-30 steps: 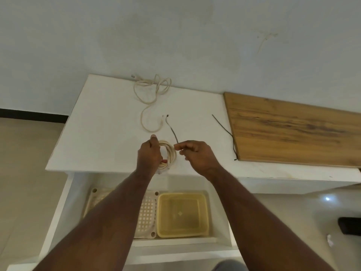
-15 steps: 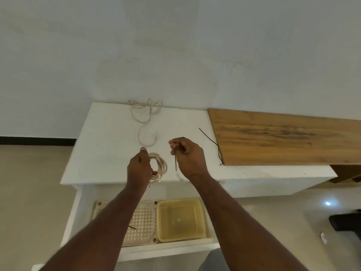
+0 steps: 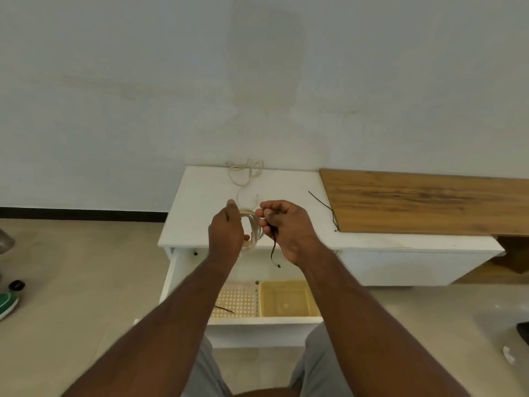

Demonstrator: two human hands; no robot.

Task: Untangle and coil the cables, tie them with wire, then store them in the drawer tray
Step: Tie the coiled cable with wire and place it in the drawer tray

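Note:
My left hand (image 3: 226, 233) grips a coiled cream cable (image 3: 254, 227) held upright above the front edge of the white cabinet top (image 3: 194, 219). My right hand (image 3: 286, 227) pinches a short dark tie wire (image 3: 274, 247) right beside the coil; its loose end hangs down over the open drawer. A second, uncoiled cream cable (image 3: 245, 176) lies at the back of the cabinet top. Another dark wire (image 3: 325, 207) rests by the wooden board. In the open drawer (image 3: 257, 322) sit a perforated white tray (image 3: 237, 300) and a yellow tray (image 3: 287, 299).
A wooden board (image 3: 423, 204) covers the cabinet top on the right. A thin dark wire piece (image 3: 224, 309) lies in the perforated tray. A green shoe (image 3: 7, 303) and a small dark object (image 3: 17, 285) lie on the floor at left.
The view has tilted upward and pulled back. My right hand has closed in on the coil, and the tie wire now hangs below it. The left hand keeps hold of the coil.

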